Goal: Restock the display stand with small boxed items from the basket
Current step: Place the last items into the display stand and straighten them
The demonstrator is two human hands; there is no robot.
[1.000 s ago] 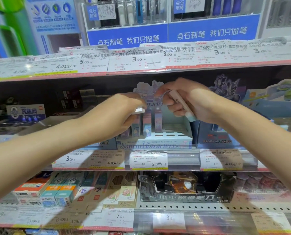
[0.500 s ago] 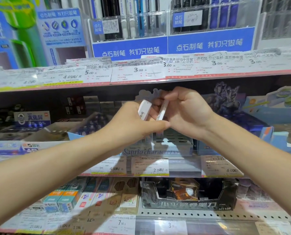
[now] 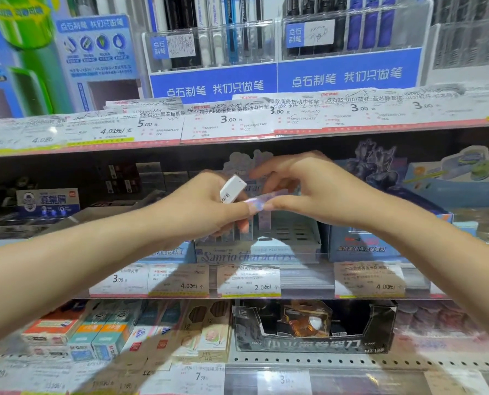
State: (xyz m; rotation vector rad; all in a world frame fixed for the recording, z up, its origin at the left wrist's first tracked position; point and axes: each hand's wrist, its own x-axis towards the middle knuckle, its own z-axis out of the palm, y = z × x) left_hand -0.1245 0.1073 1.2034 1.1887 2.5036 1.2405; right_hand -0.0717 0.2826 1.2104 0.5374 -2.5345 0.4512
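Observation:
The pale blue display stand (image 3: 291,246), printed "Sanrio characters", sits on the middle shelf with a grid of slots; a few small boxes stand in its left slots (image 3: 247,228). Just above it, my left hand (image 3: 197,206) grips a white small box (image 3: 232,189) with a barcode, tilted up to the right. My right hand (image 3: 323,192) pinches a slim lilac box (image 3: 266,198) between thumb and fingertips, lying nearly flat, its left end against my left thumb. The basket is out of view.
The upper shelf edge with price tags (image 3: 229,121) hangs close above my hands. A blue carton (image 3: 360,246) stands right of the stand. On the shelf below are a black display box (image 3: 311,346) and coloured pencil boxes (image 3: 100,334).
My right hand has opened from a fist into a fingertip pinch and turned the lilac box from upright to nearly flat. The white box stays in my left hand.

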